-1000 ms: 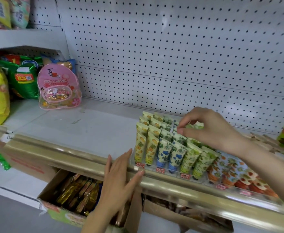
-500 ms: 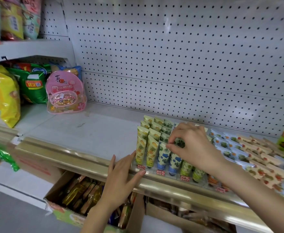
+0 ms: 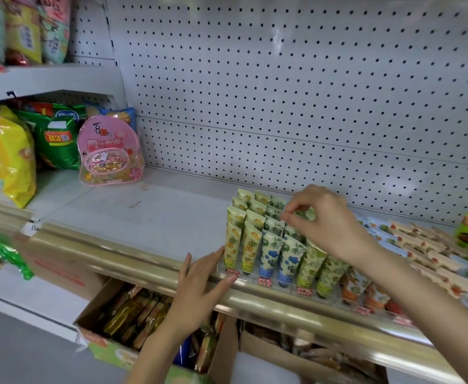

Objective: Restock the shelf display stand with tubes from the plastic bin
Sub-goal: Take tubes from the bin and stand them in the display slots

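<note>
The left hand [image 3: 199, 284] lies open and flat, fingertips touching the display stand [image 3: 266, 282] at its 8 o'clock corner. Toward the stand's 1 o'clock, the right hand [image 3: 329, 223] pinches a pale green tube [image 3: 307, 215] among the rows. It looks light, soft and slick, so the stiff crimped end seems the surest hold.

A white pegboard wall [image 3: 282, 79] fills the view from 11 to 2 o'clock. Below it runs a pale grey shelf [image 3: 144, 214] edged with a brass-coloured rail [image 3: 116, 253]. At 10 o'clock a shorter upper shelf [image 3: 47, 79] juts out. Grey floor [image 3: 19, 342] shows at 7 o'clock.
</note>
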A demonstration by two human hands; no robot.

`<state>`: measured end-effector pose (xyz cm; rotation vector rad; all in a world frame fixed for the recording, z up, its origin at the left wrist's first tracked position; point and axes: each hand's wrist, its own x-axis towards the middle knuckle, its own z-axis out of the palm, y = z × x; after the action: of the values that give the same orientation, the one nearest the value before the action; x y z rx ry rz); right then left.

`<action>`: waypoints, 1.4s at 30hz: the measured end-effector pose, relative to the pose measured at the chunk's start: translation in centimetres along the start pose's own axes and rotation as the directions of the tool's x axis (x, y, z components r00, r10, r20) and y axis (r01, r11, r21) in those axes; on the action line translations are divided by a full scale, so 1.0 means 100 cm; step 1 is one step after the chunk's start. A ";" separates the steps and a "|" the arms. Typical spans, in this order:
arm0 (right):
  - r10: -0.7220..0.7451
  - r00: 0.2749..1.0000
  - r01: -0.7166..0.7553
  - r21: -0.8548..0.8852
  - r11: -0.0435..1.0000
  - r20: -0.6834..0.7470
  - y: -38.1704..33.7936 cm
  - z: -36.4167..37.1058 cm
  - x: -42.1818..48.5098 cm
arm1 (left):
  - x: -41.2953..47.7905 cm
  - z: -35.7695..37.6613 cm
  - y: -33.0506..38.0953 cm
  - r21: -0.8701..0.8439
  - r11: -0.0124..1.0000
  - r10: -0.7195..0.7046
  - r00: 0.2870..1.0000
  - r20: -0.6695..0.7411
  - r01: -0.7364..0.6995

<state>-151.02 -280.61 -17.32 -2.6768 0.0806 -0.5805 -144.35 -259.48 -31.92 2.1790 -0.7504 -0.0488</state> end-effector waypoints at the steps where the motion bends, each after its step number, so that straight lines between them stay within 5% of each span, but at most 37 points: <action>1: 0.018 1.000 -0.018 0.029 0.999 -0.017 0.000 -0.005 0.006 | 0.000 -0.002 0.002 -0.015 1.000 -0.002 1.000 0.004 0.002; 6: 0.038 0.997 -0.048 0.145 0.988 0.068 -0.012 -0.003 0.029 | -0.003 -0.007 0.008 -0.140 0.987 -0.072 0.996 0.057 0.079; 17: 0.010 0.976 -0.006 -0.023 1.000 0.215 -0.041 0.047 0.069 | -0.004 -0.011 0.011 -0.227 0.960 -0.156 0.986 0.061 0.166; 34: 0.033 0.978 -0.017 -0.081 0.997 0.207 -0.035 0.055 0.072 | -0.005 -0.011 0.012 -0.254 0.957 -0.131 0.990 0.061 0.142; 42: 0.117 0.981 -0.140 0.144 0.980 0.155 -0.021 -0.011 0.092 | -0.004 -0.010 0.008 -0.266 0.943 -0.183 0.979 0.089 0.201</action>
<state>-143.15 -280.36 -12.01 -2.5317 0.1603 -0.3346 -144.81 -258.94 -30.82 1.9834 -0.5274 -0.3059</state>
